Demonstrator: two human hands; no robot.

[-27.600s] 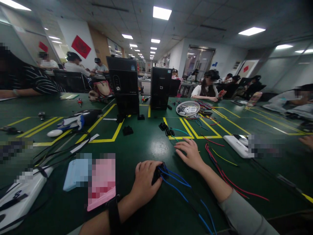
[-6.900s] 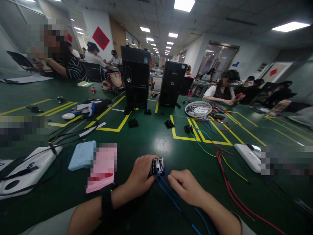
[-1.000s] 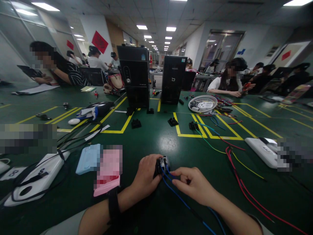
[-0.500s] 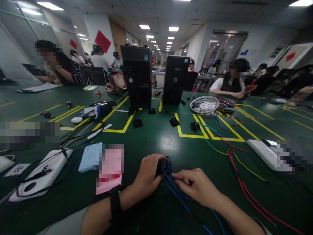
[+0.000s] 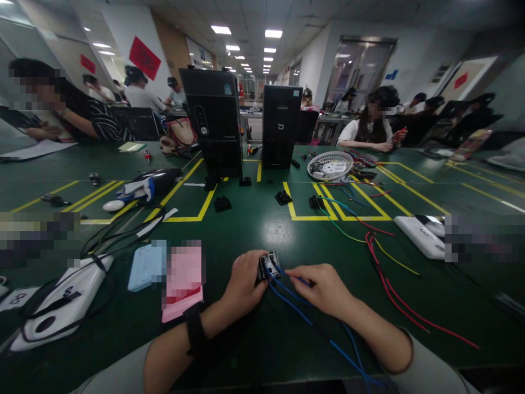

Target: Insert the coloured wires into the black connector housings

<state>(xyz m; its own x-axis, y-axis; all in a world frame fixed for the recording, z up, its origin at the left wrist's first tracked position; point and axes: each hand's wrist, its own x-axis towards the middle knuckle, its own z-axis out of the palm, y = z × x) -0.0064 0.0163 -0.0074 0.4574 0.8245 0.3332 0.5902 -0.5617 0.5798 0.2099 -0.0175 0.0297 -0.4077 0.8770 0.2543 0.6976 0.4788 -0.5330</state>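
Observation:
My left hand (image 5: 243, 282) is closed around a small black connector block (image 5: 268, 265) held just above the green table (image 5: 262, 339). Several blue wires (image 5: 303, 320) run from the block toward me. My right hand (image 5: 322, 287) pinches one blue wire right beside the block, its fingertips pointing at the block's face. A black band sits on my left wrist.
Red, yellow and green loose wires (image 5: 383, 262) lie to the right. More black connectors (image 5: 283, 197) sit further out, near two black computer towers (image 5: 213, 120) and a white fan grille (image 5: 330, 165). A blue case (image 5: 143, 265) and white devices (image 5: 53, 309) lie left. Other people sit around the tables.
My view has shifted slightly. Both hands stay together at the block; the right hand's fingertips have moved a little closer to it with the blue wire.

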